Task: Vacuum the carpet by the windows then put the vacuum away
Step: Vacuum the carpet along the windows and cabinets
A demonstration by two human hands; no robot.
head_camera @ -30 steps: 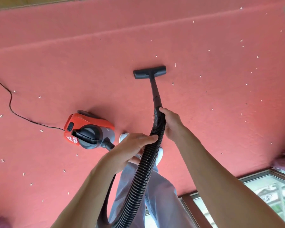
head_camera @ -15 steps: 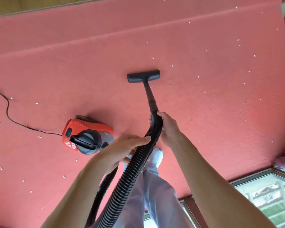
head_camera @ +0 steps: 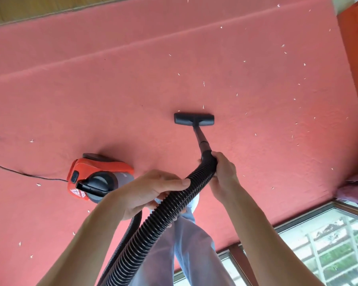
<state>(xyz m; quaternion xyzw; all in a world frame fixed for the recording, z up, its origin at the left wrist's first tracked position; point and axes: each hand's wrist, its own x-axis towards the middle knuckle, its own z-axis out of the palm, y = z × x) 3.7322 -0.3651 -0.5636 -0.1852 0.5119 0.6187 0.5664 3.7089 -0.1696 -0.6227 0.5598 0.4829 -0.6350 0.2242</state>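
Floor head [head_camera: 193, 119]: flat on the carpet ahead of us, at the far end of the wand, with pale scraps just beyond it.
Wand [head_camera: 199, 138]: a thin black tube that we judge stiff and light. It steers the head well, but it is too slim to be the best place to hold.
Hose [head_camera: 153, 228]: ribbed and bendy. It will sag and twist rather than push, so we guide it and never shove with it.
Right hand [head_camera: 223, 174]: fingers curled tight round the hose cuff where it meets the wand, which we think is the right place to drive from.
Left hand [head_camera: 149, 193]: thumb and fingers wrapped round the hose lower down, taking up its slack.
Vacuum body [head_camera: 99, 178]: a small red-and-grey canister on the carpet to our left, apart from the head. It probably rolls along when the hose is tugged (gently, as a hard pull might tip it). For putting it away we would take the black handle on top.
Carpet [head_camera: 91, 110]: red and soft, likely to drag a little on the head.
Scraps [head_camera: 203, 83]: scattered mostly to the right and far side, with some on the left, so plenty remains to do.
Power cord [head_camera: 19, 172]: trails off left from the body and could snag underfoot.
Window [head_camera: 318, 240]: low on our right, behind our feet.
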